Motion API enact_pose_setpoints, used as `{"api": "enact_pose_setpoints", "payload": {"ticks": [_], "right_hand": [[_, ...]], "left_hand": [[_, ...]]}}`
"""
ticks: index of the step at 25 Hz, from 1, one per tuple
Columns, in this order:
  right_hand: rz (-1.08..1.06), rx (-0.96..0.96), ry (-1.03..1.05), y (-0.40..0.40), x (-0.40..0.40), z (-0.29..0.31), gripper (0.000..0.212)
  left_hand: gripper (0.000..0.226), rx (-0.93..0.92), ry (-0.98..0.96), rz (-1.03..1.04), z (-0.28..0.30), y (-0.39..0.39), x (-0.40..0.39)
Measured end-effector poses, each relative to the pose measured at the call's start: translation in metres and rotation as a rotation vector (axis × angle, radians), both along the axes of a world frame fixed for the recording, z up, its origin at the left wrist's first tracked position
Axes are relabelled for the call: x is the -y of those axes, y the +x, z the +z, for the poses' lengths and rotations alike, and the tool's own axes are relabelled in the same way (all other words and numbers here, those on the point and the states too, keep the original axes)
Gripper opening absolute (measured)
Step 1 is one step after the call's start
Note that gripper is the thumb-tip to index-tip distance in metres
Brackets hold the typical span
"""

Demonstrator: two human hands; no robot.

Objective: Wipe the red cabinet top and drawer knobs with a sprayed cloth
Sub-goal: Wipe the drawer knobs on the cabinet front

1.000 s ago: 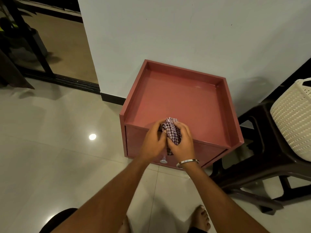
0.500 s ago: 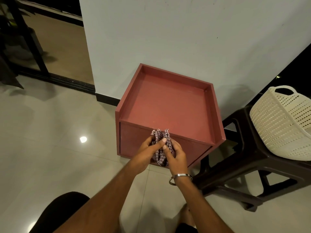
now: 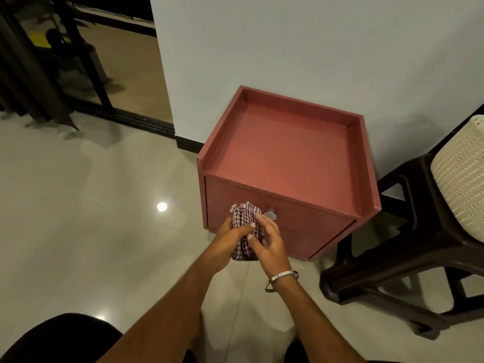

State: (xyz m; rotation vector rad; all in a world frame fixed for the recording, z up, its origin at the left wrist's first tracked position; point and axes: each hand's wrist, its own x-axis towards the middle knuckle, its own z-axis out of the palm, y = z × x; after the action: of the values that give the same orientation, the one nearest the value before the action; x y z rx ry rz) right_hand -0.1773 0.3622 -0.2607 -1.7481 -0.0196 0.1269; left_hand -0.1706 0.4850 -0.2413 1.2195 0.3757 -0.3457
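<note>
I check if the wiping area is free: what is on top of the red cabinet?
Nothing lies on the red cabinet top; its recessed surface shows bare. The checked cloth is lower, held by both hands before the drawer front, near the metal knob.

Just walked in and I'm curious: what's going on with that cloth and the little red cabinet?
A person is holding a bunched checked cloth in both hands, the left hand gripping it and the right hand alongside, in front of the red cabinet. The cloth sits just left of the silver drawer knob, not on it. The cabinet top is bare.
</note>
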Motion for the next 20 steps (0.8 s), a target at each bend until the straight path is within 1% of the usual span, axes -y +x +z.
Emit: {"api": "enact_pose_setpoints", "payload": {"ticks": [2, 5, 9, 12, 16, 18, 20], "right_hand": [[-0.105, -0.061, 0.055, -0.001, -0.005, -0.013, 0.048], [-0.288, -0.187, 0.139, 0.002, -0.012, -0.034, 0.044], [-0.469, -0.267, 0.160, 0.021, -0.002, -0.063, 0.041], [-0.525, -0.231, 0.155, 0.036, 0.015, -0.085, 0.033], [-0.560, -0.107, 0.154, 0.053, 0.022, -0.093, 0.022], [-0.586, -0.069, 0.171, 0.060, 0.021, -0.097, 0.015], [-0.618, -0.038, 0.176, 0.063, 0.018, -0.103, 0.017]], "left_hand": [[0.036, -0.044, 0.030, 0.012, -0.019, 0.001, -0.005], [0.031, -0.077, 0.078, -0.063, -0.044, 0.011, -0.008], [0.026, -0.052, 0.026, -0.157, -0.077, 0.030, 0.003], [0.031, -0.003, 0.011, -0.163, -0.099, 0.044, 0.021], [0.026, 0.024, -0.024, 0.001, -0.112, 0.060, 0.039], [0.034, 0.026, -0.026, 0.071, -0.117, 0.067, 0.043], [0.040, 0.011, -0.046, 0.139, -0.122, 0.071, 0.046]]}}
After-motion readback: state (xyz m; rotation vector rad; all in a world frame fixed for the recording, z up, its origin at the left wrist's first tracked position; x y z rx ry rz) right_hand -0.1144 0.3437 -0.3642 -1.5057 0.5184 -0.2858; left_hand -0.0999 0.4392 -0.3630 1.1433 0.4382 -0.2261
